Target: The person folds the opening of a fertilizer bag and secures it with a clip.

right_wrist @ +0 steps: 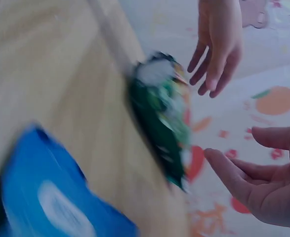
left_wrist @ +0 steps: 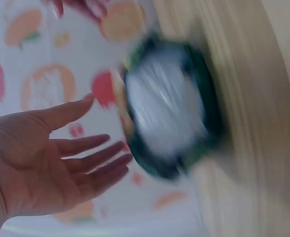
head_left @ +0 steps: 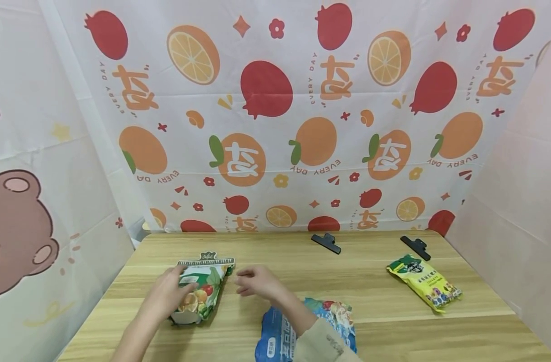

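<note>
Green bag (head_left: 208,297) lies on the table (head_left: 275,251) near left hand (head_left: 167,291) and right hand (head_left: 260,282), both loosely spread

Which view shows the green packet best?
The head view: there the green packet shows its printed front sharply, partly behind the left hand. The left wrist view shows mainly its pale end, blurred; the right wrist view, its side and pale end, blurred.

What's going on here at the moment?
A person's left hand hovers, open, over a green and white plastic bag printed with fruit, with a piano-key-patterned clip at its far edge. The right hand is open beside that bag, holding nothing. A blue plastic bag lies beneath the right forearm. A yellow and green plastic packet lies farther right, with two black clips farther back.
</note>
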`<state>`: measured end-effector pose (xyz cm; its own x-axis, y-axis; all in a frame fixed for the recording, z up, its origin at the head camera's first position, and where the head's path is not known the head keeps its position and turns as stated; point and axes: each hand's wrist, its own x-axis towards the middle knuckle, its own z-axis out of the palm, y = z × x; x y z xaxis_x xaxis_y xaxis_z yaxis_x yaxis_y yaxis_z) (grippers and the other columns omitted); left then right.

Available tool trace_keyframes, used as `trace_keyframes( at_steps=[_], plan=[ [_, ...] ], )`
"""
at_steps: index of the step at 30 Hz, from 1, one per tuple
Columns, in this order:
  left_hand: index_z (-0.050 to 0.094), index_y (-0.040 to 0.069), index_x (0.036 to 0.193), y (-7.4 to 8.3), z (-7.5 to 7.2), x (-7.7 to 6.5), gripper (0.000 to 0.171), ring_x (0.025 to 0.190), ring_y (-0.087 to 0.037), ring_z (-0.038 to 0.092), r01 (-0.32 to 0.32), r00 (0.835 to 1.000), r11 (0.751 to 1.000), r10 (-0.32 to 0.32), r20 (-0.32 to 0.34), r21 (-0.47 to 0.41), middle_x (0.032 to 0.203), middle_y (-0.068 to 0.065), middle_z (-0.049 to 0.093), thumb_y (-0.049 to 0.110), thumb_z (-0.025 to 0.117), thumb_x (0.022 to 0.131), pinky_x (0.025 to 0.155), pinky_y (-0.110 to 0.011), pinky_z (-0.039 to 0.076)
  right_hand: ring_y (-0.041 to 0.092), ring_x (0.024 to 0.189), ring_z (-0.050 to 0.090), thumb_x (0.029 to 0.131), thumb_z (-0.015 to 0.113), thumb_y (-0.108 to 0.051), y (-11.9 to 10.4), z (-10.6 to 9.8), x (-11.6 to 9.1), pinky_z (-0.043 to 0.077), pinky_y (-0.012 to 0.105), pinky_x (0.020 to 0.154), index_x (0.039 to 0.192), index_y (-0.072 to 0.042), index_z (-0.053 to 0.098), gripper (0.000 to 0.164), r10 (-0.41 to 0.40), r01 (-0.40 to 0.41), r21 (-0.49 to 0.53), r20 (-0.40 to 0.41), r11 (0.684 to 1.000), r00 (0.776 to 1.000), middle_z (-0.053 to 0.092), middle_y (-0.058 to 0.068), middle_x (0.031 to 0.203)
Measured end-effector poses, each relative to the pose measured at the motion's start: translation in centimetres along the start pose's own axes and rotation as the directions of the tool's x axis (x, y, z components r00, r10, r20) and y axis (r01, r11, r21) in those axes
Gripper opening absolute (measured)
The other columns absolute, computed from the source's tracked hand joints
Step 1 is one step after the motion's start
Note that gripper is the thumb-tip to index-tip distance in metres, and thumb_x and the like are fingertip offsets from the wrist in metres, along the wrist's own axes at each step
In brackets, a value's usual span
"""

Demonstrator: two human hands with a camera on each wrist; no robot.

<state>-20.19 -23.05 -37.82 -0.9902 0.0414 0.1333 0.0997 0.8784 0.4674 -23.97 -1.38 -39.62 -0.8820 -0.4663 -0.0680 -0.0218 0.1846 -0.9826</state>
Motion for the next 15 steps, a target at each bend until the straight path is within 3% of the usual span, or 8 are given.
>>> trace_keyframes(
  at_steps=[4, 7, 9, 11, 13, 15],
  plan=[
    [0.056, -0.008, 0.113, 3.9, 1.3, -1.0, 0.043, 0.094, -0.037, 0.057, -0.077, 0.995, 0.987, 0.068, -0.071, -0.139, 0.105, -0.022, 0.059, 0.015, 0.071, 0.080, 0.078, -0.047, 0.047, 0.029, 0.087, 0.062, 0.093, 0.056, -0.014, -1.2, -3.1, -1.5, 0.051, 0.041, 0.076, 0.119, 0.007, 0.055, 0.033, -0.027, 0.029, -0.100, 0.025, 0.995, 0.999, 0.061, 0.011, 0.099],
    [0.062, 0.000, 0.106, 6.4, 2.6, -2.0, 0.033, 0.086, -0.024, 0.059, -0.115, 0.993, 0.963, 0.104, -0.057, -0.242, 0.098, -0.008, 0.064, 0.017, 0.071, 0.079, 0.072, -0.037, 0.050, 0.030, 0.090, 0.062, 0.093, 0.056, -0.018, -1.8, -5.2, -2.4, 0.052, 0.038, 0.075, 0.119, 0.004, 0.056, 0.034, -0.041, 0.053, -0.183, 0.070, 0.982, 0.997, 0.061, 0.009, 0.100],
    [0.064, 0.004, 0.101, 7.5, 3.7, -2.7, 0.027, 0.082, -0.019, 0.059, -0.155, 0.987, 0.949, 0.158, -0.014, -0.275, 0.093, -0.003, 0.064, 0.018, 0.070, 0.080, 0.070, -0.032, 0.049, 0.030, 0.092, 0.061, 0.093, 0.056, -0.020, -1.9, -6.6, -2.9, 0.052, 0.035, 0.074, 0.120, 0.003, 0.056, 0.035, -0.042, 0.066, -0.230, 0.107, 0.971, 0.993, 0.060, 0.008, 0.101],
    [0.064, 0.005, 0.095, 8.3, 4.8, -3.3, 0.020, 0.076, -0.015, 0.058, -0.208, 0.972, 0.930, 0.232, 0.043, -0.302, 0.086, 0.001, 0.063, 0.018, 0.070, 0.080, 0.065, -0.028, 0.049, 0.027, 0.092, 0.060, 0.093, 0.056, -0.022, -1.8, -8.0, -3.4, 0.051, 0.033, 0.074, 0.120, 0.001, 0.057, 0.035, -0.037, 0.073, -0.272, 0.137, 0.959, 0.990, 0.060, 0.006, 0.102],
    [0.063, 0.006, 0.088, 8.9, 5.9, -3.8, 0.012, 0.070, -0.011, 0.055, -0.233, 0.946, 0.903, 0.297, 0.133, -0.359, 0.079, 0.003, 0.060, 0.014, 0.068, 0.081, 0.060, -0.025, 0.047, 0.025, 0.093, 0.059, 0.093, 0.056, -0.023, -1.5, -9.4, -4.0, 0.051, 0.035, 0.076, 0.120, 0.000, 0.057, 0.035, -0.030, 0.077, -0.309, 0.152, 0.948, 0.988, 0.060, 0.005, 0.103],
    [0.062, 0.007, 0.082, 9.3, 7.0, -4.2, 0.007, 0.064, -0.008, 0.052, -0.206, 0.914, 0.882, 0.328, 0.239, -0.423, 0.072, 0.006, 0.057, 0.012, 0.067, 0.082, 0.056, -0.023, 0.044, 0.026, 0.094, 0.058, 0.094, 0.055, -0.023, -1.0, -10.7, -4.5, 0.050, 0.039, 0.078, 0.120, 0.000, 0.057, 0.035, -0.028, 0.083, -0.346, 0.159, 0.934, 0.987, 0.060, 0.004, 0.104]
  ],
)
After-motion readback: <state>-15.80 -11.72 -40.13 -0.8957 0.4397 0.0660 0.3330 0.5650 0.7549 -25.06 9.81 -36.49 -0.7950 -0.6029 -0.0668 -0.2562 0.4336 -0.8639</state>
